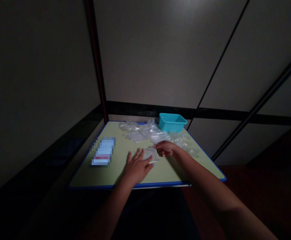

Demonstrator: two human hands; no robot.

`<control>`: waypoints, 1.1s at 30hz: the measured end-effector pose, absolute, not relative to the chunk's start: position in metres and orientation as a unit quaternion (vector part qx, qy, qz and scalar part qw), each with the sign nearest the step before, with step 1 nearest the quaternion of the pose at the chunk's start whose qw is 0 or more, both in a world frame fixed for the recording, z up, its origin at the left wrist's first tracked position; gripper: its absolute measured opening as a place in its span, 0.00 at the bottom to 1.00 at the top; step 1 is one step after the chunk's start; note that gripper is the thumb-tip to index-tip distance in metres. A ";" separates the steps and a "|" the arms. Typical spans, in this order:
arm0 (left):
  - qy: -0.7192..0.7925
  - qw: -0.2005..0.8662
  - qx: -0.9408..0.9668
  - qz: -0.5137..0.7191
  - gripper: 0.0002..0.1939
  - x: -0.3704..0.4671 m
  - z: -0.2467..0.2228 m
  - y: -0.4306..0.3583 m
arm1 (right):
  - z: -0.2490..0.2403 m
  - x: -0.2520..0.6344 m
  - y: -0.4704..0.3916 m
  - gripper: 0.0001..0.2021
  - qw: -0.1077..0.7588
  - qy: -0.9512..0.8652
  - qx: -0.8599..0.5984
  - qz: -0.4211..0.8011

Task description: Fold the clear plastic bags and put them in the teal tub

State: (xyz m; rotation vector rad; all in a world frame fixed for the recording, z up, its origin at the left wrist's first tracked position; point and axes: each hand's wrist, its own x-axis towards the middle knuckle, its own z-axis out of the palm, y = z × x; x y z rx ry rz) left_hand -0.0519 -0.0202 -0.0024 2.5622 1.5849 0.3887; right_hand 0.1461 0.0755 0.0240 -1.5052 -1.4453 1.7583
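A small clear plastic bag (149,153) lies flat on the yellow-green tabletop (125,156) between my hands. My left hand (137,166) rests on its lower left part with the fingers spread. At the bag's upper right corner, my right hand (166,148) is closed, thumb and forefinger pinching the edge. Its other fingers are curled in. Just beyond my hands, a loose heap of crinkled clear plastic bags (148,131) stretches across the back of the table and down its right side.
A turquoise plastic basket (172,126) stands at the back right, against the heap. On the left lies a pixelated phone-like rectangle (104,151) with a bright face. Blue edging (160,184) runs round the table. Panelled walls (148,60) rise close behind and to the left.
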 end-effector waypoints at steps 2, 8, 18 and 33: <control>0.522 0.054 0.842 0.127 0.23 -0.052 -0.002 -0.020 | 0.024 0.145 0.073 0.14 0.211 -0.537 -0.559 0.595; 0.523 0.061 0.842 0.119 0.23 -0.052 -0.002 -0.020 | 0.018 0.138 0.067 0.14 0.244 -0.598 -0.600 0.473; 0.540 0.066 0.799 0.256 0.25 -0.056 -0.012 -0.009 | 0.017 0.137 0.062 0.12 0.318 -0.692 -0.555 0.335; 0.405 0.301 0.771 0.389 0.15 -0.061 0.047 0.028 | 0.056 0.151 0.042 0.12 0.306 -0.808 -0.364 0.348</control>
